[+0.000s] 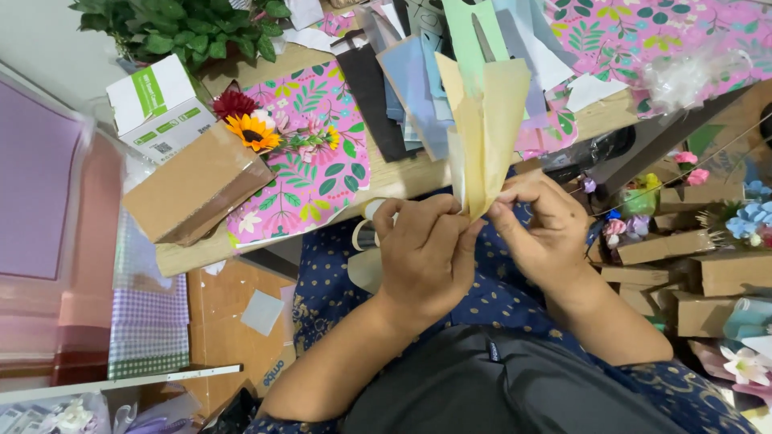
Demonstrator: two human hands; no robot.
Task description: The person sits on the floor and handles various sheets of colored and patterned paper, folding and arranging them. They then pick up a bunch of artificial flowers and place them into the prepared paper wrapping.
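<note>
My left hand [425, 255] and my right hand [540, 227] meet in front of my body and both pinch the lower end of a folded bundle of pale yellow and tan paper [486, 133]. The paper fans upward from my fingertips over the wooden table edge [402, 183]. Behind it lies a spread of paper strips [418, 80] in black, blue, grey and green. A roll of tape [367, 227] shows just left of my left hand.
A brown cardboard box [193, 186] holds artificial flowers [253, 128] on pink floral wrapping paper [318, 157]. A white and green carton [158, 106] and a leafy plant [189, 28] stand at the back left. Small boxes with paper flowers [724, 265] fill the right side.
</note>
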